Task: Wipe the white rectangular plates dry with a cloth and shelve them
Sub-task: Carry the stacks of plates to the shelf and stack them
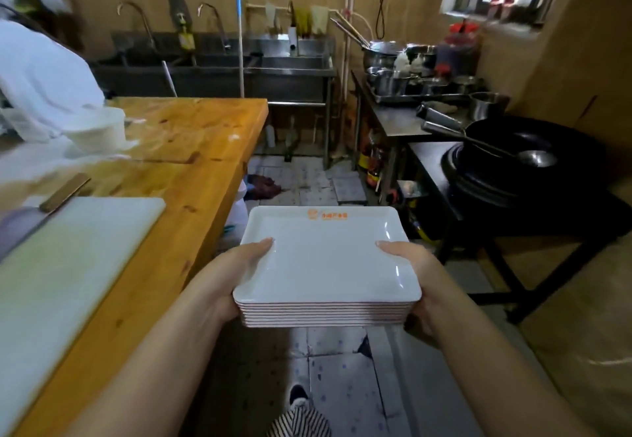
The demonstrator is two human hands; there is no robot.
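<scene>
The stack of white rectangular plates [326, 265] is carried between both hands, clear of any surface. The left hand [236, 267] grasps the stack's left edge, thumb laid over the top plate's rim, fingers curled underneath (not visible). The right hand [415, 272] grasps the right edge likewise. The wooden counter [191, 149] lies left of the left hand; the black wok [506, 159] sits beyond the right hand.

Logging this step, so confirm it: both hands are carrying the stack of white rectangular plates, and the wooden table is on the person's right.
Wrong side. The head view shows the wooden table on the person's left; both the left hand and right hand do carry the stack of white rectangular plates.
</scene>
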